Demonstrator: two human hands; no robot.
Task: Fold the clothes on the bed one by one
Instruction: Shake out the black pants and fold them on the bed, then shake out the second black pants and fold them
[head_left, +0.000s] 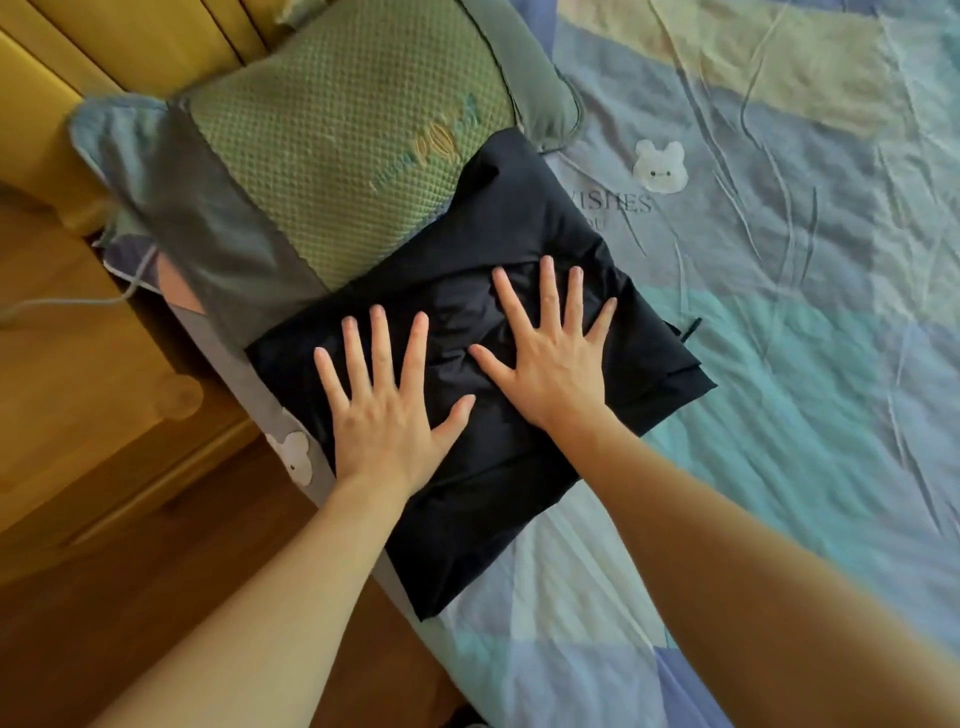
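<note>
Both hands flat on a folded black garment (498, 291), palms down, fingers spread straight, gripping nothing. Left hand (384, 410) sits on the garment's half nearer the bed's left edge; right hand (553, 358) sits just beside it, toward the bed's middle. Thumbs point at each other, close but apart.

Garment is folded into a rough rectangle, lying at the left edge of the bed (779, 364). Its far end overlaps the near edge of a green textured pillow (343, 140); its near corner reaches the bed's left edge. A small black cord end (691, 328) sticks out on its right side.

Bed sheet is a pastel patchwork of blue, teal and cream, wrinkled to the right of the garment. A white bear patch (661, 167) sits on the sheet just beyond the garment's far right corner, with printed lettering below it, partly covered. A second bear patch (293, 457) shows on the bed's left side, near the left wrist.

Wooden floor (130, 597) and a yellow wood cabinet (78, 389) lie left of the bed.
</note>
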